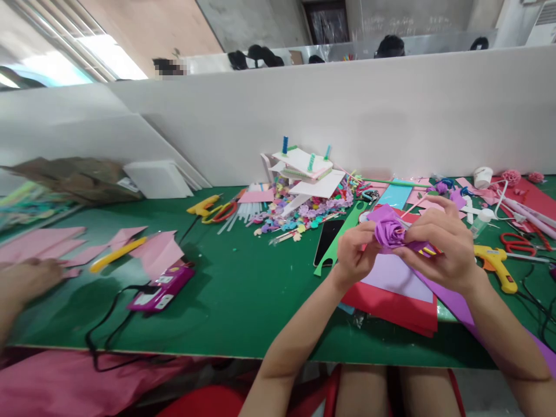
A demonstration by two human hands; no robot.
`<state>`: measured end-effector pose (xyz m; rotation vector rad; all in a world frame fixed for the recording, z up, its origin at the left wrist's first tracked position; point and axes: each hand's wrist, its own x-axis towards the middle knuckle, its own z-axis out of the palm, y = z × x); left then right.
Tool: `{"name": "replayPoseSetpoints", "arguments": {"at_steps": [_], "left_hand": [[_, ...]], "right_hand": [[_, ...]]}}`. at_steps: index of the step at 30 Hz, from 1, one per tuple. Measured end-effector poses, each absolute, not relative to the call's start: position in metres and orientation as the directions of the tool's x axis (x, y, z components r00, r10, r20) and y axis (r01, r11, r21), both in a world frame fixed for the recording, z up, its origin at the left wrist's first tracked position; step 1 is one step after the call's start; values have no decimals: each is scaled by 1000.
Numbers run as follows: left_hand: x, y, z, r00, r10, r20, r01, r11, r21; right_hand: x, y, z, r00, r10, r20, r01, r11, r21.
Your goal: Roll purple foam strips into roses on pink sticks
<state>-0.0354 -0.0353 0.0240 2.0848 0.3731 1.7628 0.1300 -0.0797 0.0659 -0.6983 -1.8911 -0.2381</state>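
A purple foam rose (pixel 390 229) is held above the green table (pixel 243 289) at the right of centre. My left hand (pixel 355 256) pinches its lower left side, fingers closed. My right hand (pixel 443 243) wraps over its right side, fingers curled round the rolled strip, whose purple tail (pixel 452 301) runs down toward me. Under my hands lie a lilac sheet (pixel 397 278) on red sheets (pixel 391 310).
A black phone (pixel 328 240) and a green foam strip (pixel 343 237) lie left of my hands. A yellow glue gun (pixel 495 263) and red scissors (pixel 516 243) sit to the right. A pile of small foam flowers (pixel 304 211) is behind. Another person's hand (pixel 26 278) rests at far left near a magenta device (pixel 163 286).
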Motion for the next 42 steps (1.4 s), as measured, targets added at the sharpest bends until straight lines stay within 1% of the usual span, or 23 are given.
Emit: {"name": "replayPoseSetpoints", "arguments": {"at_steps": [3, 5, 6, 8, 12, 17, 19, 23, 26, 32, 39, 42], "left_hand": [[-36, -30, 18, 94, 371, 924, -80, -922, 378], [-36, -27, 15, 28, 352, 936, -81, -932, 353], [-35, -27, 15, 1, 355, 935, -69, -932, 355], [-34, -27, 15, -26, 397, 917, -50, -917, 396], [-32, -31, 18, -15, 476, 879, -91, -876, 473], [-36, -27, 14, -23, 450, 893, -89, -891, 446], [-37, -26, 14, 28, 465, 885, -126, -877, 464], [-38, -27, 20, 217, 480, 850, -244, -817, 523], [-37, -28, 26, 289, 461, 839, -312, -783, 538], [-35, -29, 24, 244, 548, 800, -366, -712, 600], [-38, -33, 29, 327, 486, 811, -350, -734, 581], [-38, -32, 28, 328, 473, 818, -351, -743, 570]], "right_hand": [[135, -78, 67, -309, 360, 880, 575, 808, -128], [141, -77, 68, -350, 382, 855, 574, 809, -126], [145, -77, 69, -370, 394, 841, 571, 811, -129], [151, -77, 72, -404, 424, 811, 566, 812, -142], [159, -79, 76, -431, 452, 781, 563, 811, -158], [157, -78, 75, -414, 427, 804, 535, 829, -164], [155, -76, 73, -403, 421, 813, 516, 838, -179], [152, -72, 70, -396, 401, 826, 481, 857, -185], [151, -70, 69, -390, 381, 838, 455, 871, -184], [148, -69, 67, -386, 352, 852, 428, 887, -173], [147, -70, 67, -376, 362, 853, 423, 886, -190], [146, -71, 68, -372, 363, 854, 425, 885, -191]]}}
